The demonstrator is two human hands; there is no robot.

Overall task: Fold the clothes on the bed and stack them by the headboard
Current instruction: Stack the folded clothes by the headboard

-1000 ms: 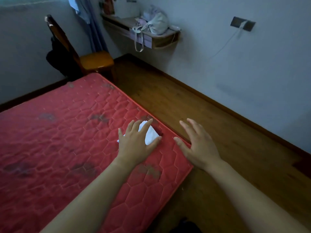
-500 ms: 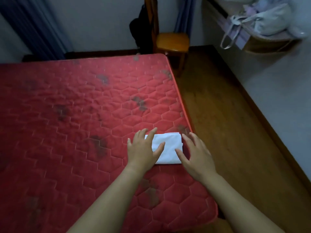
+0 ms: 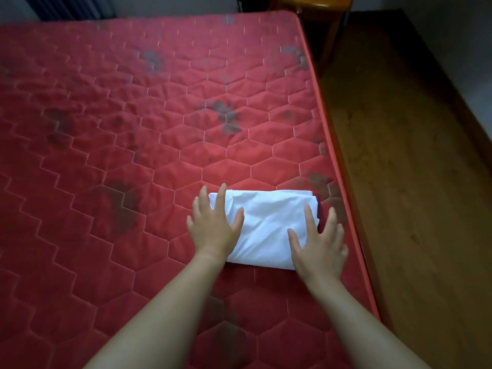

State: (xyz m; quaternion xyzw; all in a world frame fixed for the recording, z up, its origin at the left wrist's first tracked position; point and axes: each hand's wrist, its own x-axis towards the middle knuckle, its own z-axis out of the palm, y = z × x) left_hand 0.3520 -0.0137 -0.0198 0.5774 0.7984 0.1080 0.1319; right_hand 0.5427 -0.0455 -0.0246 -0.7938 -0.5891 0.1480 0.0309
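The left hand (image 3: 215, 226) lies flat, fingers straight and spread, grasping nothing. Its palm covers the left edge of the cloth (image 3: 269, 225), and its outer fingers reach past that edge onto the bed (image 3: 133, 115). The right hand (image 3: 320, 245) is likewise released and flat, fingers apart. Its thumb and forefinger rest on the lower right part of the cloth, and its other fingers lie just beside the cloth's right edge.

The cloth is white and folded into a thick, roughly rectangular packet. Its top is smooth with soft creases between the hands, and layered folds show at the upper right corner. It sits in the lower middle of the frame, on the bed near the bed's right edge.

The bed is a red mattress quilted in hexagons, with dark grey blotches scattered over it. A brown wooden floor (image 3: 412, 155) runs down the right of the frame. A wooden chair (image 3: 316, 5) stands at the top right, and a blue curtain (image 3: 66, 8) hangs at the upper left.
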